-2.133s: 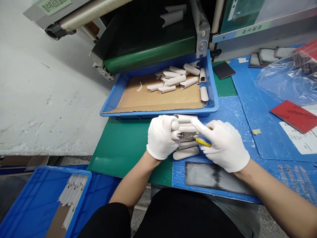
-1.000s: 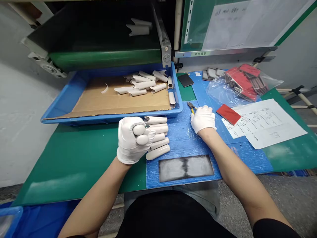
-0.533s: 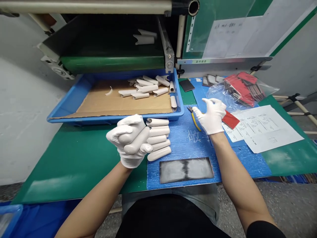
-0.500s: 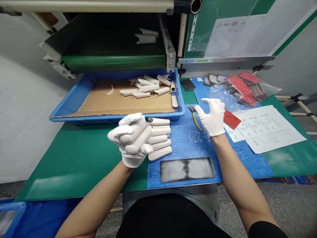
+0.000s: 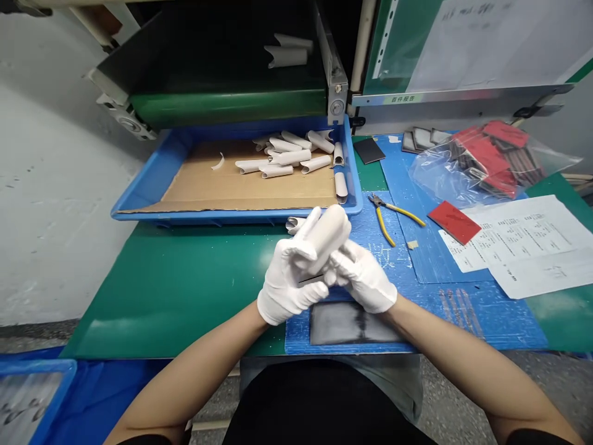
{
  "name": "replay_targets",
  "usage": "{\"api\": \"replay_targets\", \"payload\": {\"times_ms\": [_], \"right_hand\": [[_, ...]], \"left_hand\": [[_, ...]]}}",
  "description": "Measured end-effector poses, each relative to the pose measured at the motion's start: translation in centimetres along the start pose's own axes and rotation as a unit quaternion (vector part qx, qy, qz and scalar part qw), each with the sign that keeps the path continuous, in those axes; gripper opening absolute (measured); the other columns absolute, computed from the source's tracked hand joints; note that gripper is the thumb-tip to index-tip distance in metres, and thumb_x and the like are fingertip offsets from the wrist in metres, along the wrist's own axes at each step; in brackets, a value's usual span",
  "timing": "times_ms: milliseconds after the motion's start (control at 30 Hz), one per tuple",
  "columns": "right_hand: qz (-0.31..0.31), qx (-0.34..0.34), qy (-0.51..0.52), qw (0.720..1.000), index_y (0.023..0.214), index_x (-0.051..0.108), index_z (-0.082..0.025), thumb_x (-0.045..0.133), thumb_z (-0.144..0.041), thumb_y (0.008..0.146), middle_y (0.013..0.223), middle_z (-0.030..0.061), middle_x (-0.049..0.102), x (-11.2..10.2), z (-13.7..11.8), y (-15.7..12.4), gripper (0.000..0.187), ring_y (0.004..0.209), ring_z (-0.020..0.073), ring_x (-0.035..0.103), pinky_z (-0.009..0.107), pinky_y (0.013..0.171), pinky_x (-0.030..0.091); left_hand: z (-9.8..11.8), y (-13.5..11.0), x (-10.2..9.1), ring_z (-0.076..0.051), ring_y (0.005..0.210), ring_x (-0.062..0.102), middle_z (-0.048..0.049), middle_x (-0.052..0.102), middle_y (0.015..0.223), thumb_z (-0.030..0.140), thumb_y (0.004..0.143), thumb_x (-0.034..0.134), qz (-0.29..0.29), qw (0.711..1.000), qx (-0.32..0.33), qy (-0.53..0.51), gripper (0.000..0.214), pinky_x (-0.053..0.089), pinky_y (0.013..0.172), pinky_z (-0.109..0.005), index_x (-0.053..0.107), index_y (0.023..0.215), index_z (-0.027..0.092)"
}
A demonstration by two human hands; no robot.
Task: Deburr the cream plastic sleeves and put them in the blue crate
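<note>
White rolled tube [image 5: 327,235], held in the air just in front of the blue plastic tray [image 5: 231,214]. We see its long axis tilted, the lower end down among the fingers and the upper end pointing away from us, up and to the right, toward the tray's front right corner. The white-gloved left hand [image 5: 287,287] is the nearer hand: its fingers [image 5: 296,250] curl closed around the tube's lower half and have hold of it. The gloved right hand [image 5: 364,278] lies just beside it on the right, fingers together and reaching in toward the tube's lower end; we cannot tell whether they grip. Between the hands shows a thin dark sliver [image 5: 311,279], too small to name. To the right, yellow-handled side cutters [image 5: 386,216] lie apart from both hands on the blue mat [image 5: 417,259]. On the tray's cardboard liner [image 5: 241,185], more white rolled tubes [image 5: 291,156] lie bunched toward the back right corner. One short curled tube [image 5: 294,224] sits at the tray's front rim, partly hidden by the left hand.
</note>
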State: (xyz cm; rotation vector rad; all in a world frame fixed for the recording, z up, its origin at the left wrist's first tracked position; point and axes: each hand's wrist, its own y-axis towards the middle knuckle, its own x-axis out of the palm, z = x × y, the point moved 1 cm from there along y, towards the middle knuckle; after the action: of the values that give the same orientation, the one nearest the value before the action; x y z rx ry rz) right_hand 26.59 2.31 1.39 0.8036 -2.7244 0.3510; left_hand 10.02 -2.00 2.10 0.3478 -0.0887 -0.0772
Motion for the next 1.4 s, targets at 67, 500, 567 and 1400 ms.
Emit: {"api": "replay_targets", "payload": {"times_ms": [67, 500, 567, 1400], "right_hand": [[0.057, -0.035, -0.014, 0.998, 0.103, 0.060, -0.024, 0.079, -0.066, 0.089, 0.078, -0.0032, 0.064, -0.7, -0.5, 0.5, 0.048, 0.062, 0.0120, 0.050, 0.029, 0.059, 0.039], [0.056, -0.001, -0.022, 0.998, 0.123, 0.065, -0.023, 0.089, -0.056, 0.082, 0.086, -0.0035, 0.061, -2.2, -3.0, 0.4, 0.058, 0.058, 0.0082, 0.042, 0.026, 0.052, 0.033], [0.020, 0.017, 0.020, 0.999, 0.126, 0.067, -0.022, 0.081, -0.060, 0.090, 0.076, -0.0036, 0.057, -2.3, -3.3, 0.3, 0.054, 0.059, 0.0098, 0.037, 0.026, 0.053, 0.027], [-0.036, 0.058, -0.003, 0.998, 0.108, 0.067, -0.017, 0.092, -0.052, 0.082, 0.074, -0.0053, 0.052, -2.2, -3.2, 0.2, 0.050, 0.054, 0.0052, 0.031, 0.025, 0.048, 0.018]], "left_hand": [[-0.2, 0.2, -0.4, -0.017, 0.087, 0.073, -0.0041, 0.069, 0.109, 0.048, 0.098, 0.077, 0.033, 0.999, 0.004, 0.025, 0.035, 0.064, 0.086, -0.040, 0.051, 0.105, 0.026], [0.9, 2.6, -0.9, -0.036, 0.128, 0.075, -0.0181, 0.062, 0.159, 0.045, 0.094, 0.084, 0.000, 0.940, -0.293, -0.175, 0.089, 0.072, 0.096, -0.046, 0.037, 0.166, 0.027], [1.4, 2.8, -1.1, -0.037, 0.131, 0.073, -0.0201, 0.062, 0.158, 0.044, 0.093, 0.085, -0.011, 0.933, -0.310, -0.184, 0.084, 0.072, 0.095, -0.043, 0.044, 0.164, 0.023], [1.3, 2.3, -1.8, -0.040, 0.146, 0.061, -0.0127, 0.062, 0.161, 0.045, 0.087, 0.090, -0.007, 0.970, -0.234, -0.059, 0.088, 0.065, 0.112, -0.046, 0.051, 0.164, 0.026]]}}
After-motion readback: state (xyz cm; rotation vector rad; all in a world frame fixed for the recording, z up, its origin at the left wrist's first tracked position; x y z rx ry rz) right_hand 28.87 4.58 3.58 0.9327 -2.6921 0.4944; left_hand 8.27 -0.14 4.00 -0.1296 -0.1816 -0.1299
